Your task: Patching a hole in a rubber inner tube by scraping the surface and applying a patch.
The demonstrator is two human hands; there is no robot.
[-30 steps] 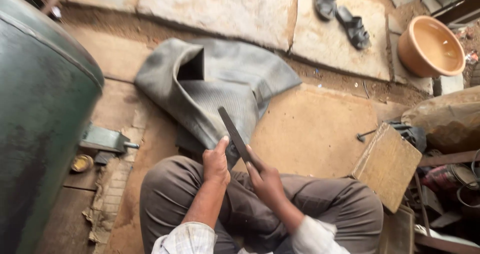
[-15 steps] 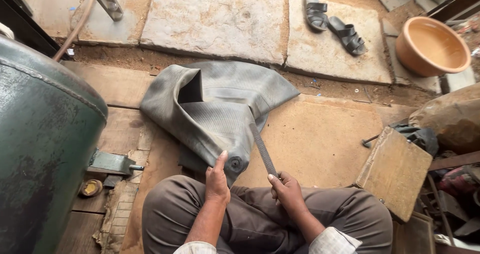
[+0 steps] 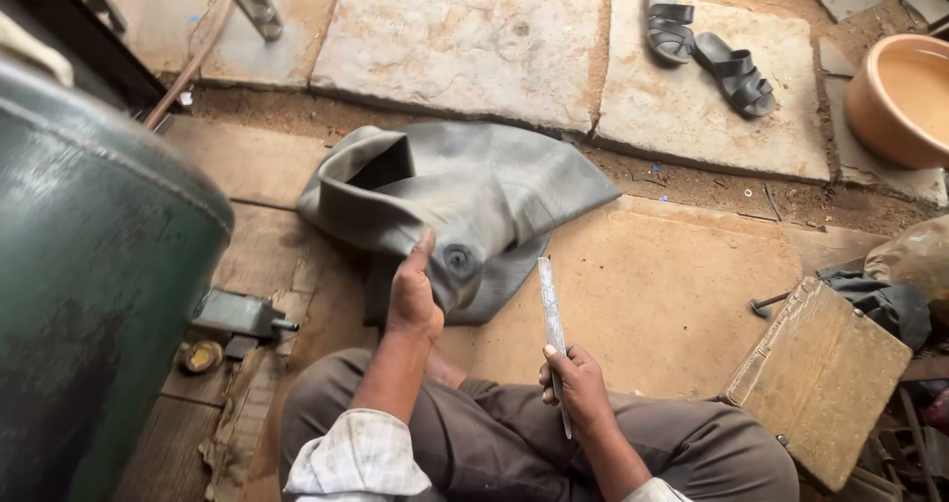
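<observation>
A folded grey rubber inner tube (image 3: 474, 201) lies on the wooden floor in front of my knees. My left hand (image 3: 413, 294) grips its near edge, thumb up, just left of a round patch on the rubber. My right hand (image 3: 576, 388) holds a long flat metal file (image 3: 552, 314) by its lower end, the blade pointing up and away, just right of the tube and apart from it. I sit cross-legged in brown trousers.
A large green metal tank (image 3: 89, 275) fills the left side. A wooden box (image 3: 820, 378) stands at the right, a pair of dark sandals (image 3: 707, 52) and an orange basin (image 3: 905, 97) lie farther back on stone slabs.
My right hand has drawn the file away from the tube to the right. My left hand has shifted its grip higher on the tube's near edge.
</observation>
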